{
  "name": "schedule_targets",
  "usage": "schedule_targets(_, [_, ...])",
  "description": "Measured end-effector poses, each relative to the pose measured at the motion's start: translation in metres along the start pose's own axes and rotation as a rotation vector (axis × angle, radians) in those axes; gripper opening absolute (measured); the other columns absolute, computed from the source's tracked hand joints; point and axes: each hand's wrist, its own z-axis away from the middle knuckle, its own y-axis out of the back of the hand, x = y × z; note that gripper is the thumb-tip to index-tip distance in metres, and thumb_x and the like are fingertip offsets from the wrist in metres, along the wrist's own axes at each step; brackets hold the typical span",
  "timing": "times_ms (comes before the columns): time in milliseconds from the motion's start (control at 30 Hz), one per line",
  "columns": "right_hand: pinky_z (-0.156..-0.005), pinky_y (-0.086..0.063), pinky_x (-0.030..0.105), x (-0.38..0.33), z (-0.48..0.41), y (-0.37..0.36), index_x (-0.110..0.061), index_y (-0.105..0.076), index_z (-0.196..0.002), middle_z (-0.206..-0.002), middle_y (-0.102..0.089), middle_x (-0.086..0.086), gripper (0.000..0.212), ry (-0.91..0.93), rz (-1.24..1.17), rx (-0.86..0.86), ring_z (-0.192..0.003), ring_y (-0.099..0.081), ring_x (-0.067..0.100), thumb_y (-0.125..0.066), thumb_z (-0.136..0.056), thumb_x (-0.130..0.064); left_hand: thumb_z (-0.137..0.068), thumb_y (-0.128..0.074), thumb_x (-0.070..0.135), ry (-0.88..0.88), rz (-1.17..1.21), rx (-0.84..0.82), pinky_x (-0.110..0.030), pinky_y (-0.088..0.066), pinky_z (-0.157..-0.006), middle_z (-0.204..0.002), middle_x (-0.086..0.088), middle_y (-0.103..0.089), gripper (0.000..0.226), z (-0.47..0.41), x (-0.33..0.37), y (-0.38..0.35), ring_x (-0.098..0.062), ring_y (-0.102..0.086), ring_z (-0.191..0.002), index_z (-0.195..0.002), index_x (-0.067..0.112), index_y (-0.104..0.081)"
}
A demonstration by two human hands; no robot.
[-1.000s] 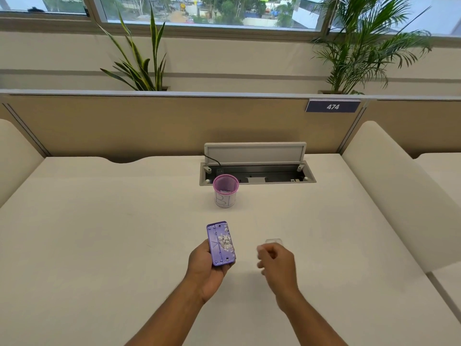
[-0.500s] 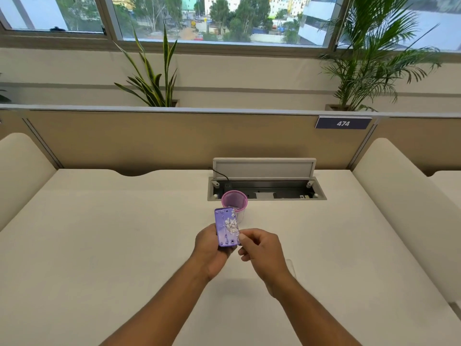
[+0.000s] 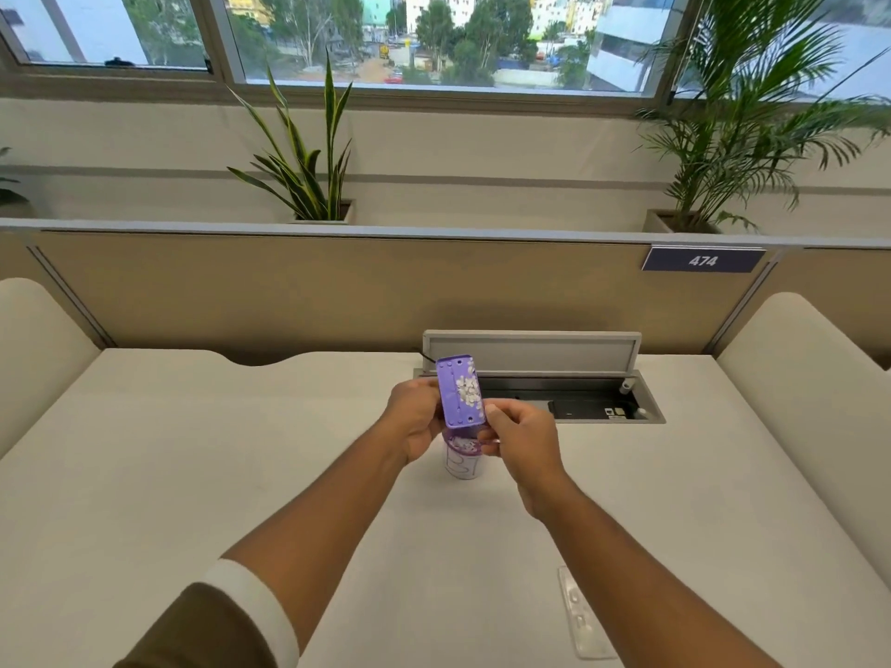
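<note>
My left hand [image 3: 415, 418] grips a small purple tray [image 3: 459, 392] by its left side and holds it tilted over a purple-rimmed cup [image 3: 462, 459]. Small white bits lie heaped on the tray's right half, and more of them show inside the cup. My right hand [image 3: 519, 438] is just right of the tray's lower corner, fingers curled, touching or pinching that corner; the exact contact is hard to make out. The cup stands on the white desk [image 3: 193, 474], partly hidden behind both hands.
A clear plastic lid [image 3: 583, 614] lies flat on the desk at the near right. An open cable box [image 3: 554, 397] with a raised flap sits behind the hands. Padded side panels flank the desk, and a partition with sign 474 [image 3: 703, 260] stands at the back.
Both hands moved forward and up, carrying the purple tray from the near desk to above the cup. My right hand came over to the tray's lower right corner. The clear lid stayed behind.
</note>
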Motion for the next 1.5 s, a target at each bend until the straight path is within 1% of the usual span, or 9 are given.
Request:
schedule_targets(133, [-0.060,-0.056,0.016,0.010,-0.024,-0.005,-0.020,-0.077,-0.110,-0.101,-0.077,-0.003,0.019,0.008,0.061,-0.010,-0.091,-0.072,0.015,-0.062,-0.102,-0.027,-0.107,-0.054,0.020,-0.026,-0.086,0.005,-0.039,-0.062,-0.078,-0.103,-0.017,-0.076,0.029,-0.031,0.000,0.001,-0.031,-0.076,-0.091,-0.124,0.001,-0.067])
schedule_targets(367, [-0.073,-0.061,0.026,0.028,-0.042,-0.007,-0.017,-0.071,-0.120,-0.113,-0.073,0.002,0.026,0.099,0.206,-0.046,-0.104,-0.070,0.019,-0.052,-0.106,-0.028,-0.103,-0.060,0.030,-0.097,-0.223,0.026,-0.022,-0.059,-0.062,-0.098,-0.006,-0.078,0.027,-0.058,-0.013,0.004,-0.019,-0.077,-0.083,-0.120,0.010,-0.069])
schedule_targets(467, [-0.085,-0.055,0.021,0.029,-0.047,-0.006,-0.011,-0.062,-0.134,-0.127,-0.067,0.005,0.032,0.252,0.388,0.001,-0.114,-0.063,0.016,-0.050,-0.106,-0.019,-0.102,-0.063,0.030,-0.119,-0.246,0.017,-0.026,-0.059,-0.067,-0.103,-0.010,-0.078,0.030,-0.064,-0.016,0.006,-0.021,-0.076,-0.084,-0.121,0.008,-0.070])
schedule_targets(600, [-0.096,-0.056,0.040,0.021,-0.046,-0.006,-0.005,-0.065,-0.131,-0.128,-0.069,0.014,0.044,0.616,0.738,0.029,-0.113,-0.065,0.024,-0.043,-0.101,-0.029,-0.099,-0.067,0.030,-0.190,-0.292,0.019,-0.023,-0.061,-0.061,-0.090,0.003,-0.081,0.012,-0.065,-0.021,0.006,-0.015,-0.079,-0.071,-0.099,0.024,-0.076])
schedule_targets(700, [-0.090,-0.055,0.048,0.027,-0.048,-0.006,-0.005,-0.067,-0.126,-0.122,-0.072,0.016,0.043,0.813,1.039,0.017,-0.107,-0.070,0.032,-0.065,-0.091,-0.029,-0.100,-0.067,0.025,-0.226,-0.294,0.017,-0.019,-0.060,-0.058,-0.084,0.010,-0.079,0.017,-0.061,-0.025,0.003,-0.015,-0.077,-0.073,-0.088,0.033,-0.075])
schedule_targets(800, [-0.096,-0.050,0.048,0.039,-0.050,-0.005,-0.010,-0.064,-0.131,-0.132,-0.068,0.014,0.051,0.796,1.213,-0.049,-0.117,-0.066,0.032,-0.079,-0.086,-0.029,-0.101,-0.065,0.023,-0.241,-0.294,0.024,-0.019,-0.061,-0.060,-0.090,0.008,-0.075,0.018,-0.060,-0.028,-0.001,-0.016,-0.073,-0.080,-0.088,0.032,-0.072])
schedule_targets(933, [-0.098,-0.045,0.048,0.055,-0.048,-0.002,-0.014,-0.061,-0.133,-0.136,-0.063,0.012,0.052,0.800,1.296,-0.045,-0.120,-0.061,0.030,-0.076,-0.086,-0.030,-0.101,-0.064,0.025,-0.256,-0.297,0.052,-0.020,-0.058,-0.061,-0.090,0.008,-0.071,0.016,-0.061,-0.028,-0.003,-0.015,-0.070,-0.080,-0.088,0.033,-0.067])
schedule_targets(1233, [-0.101,-0.044,0.048,0.072,-0.036,0.000,-0.021,-0.059,-0.129,-0.132,-0.065,0.004,0.049,0.722,1.256,-0.062,-0.119,-0.060,0.024,-0.073,-0.085,-0.034,-0.100,-0.066,0.028,-0.301,-0.328,0.061,-0.012,-0.055,-0.052,-0.087,0.009,-0.072,0.007,-0.066,-0.028,0.003,-0.014,-0.072,-0.076,-0.104,0.024,-0.068])
schedule_targets(1500, [-0.101,-0.043,0.049,0.072,-0.035,-0.003,-0.024,-0.059,-0.127,-0.127,-0.065,0.002,0.044,0.647,1.259,-0.075,-0.114,-0.061,0.023,-0.071,-0.085,-0.032,-0.100,-0.066,0.026,-0.324,-0.323,0.076,-0.010,-0.054,-0.052,-0.097,0.000,-0.072,0.028,-0.064,-0.034,-0.003,-0.012,-0.071,-0.079,-0.124,0.014,-0.071])
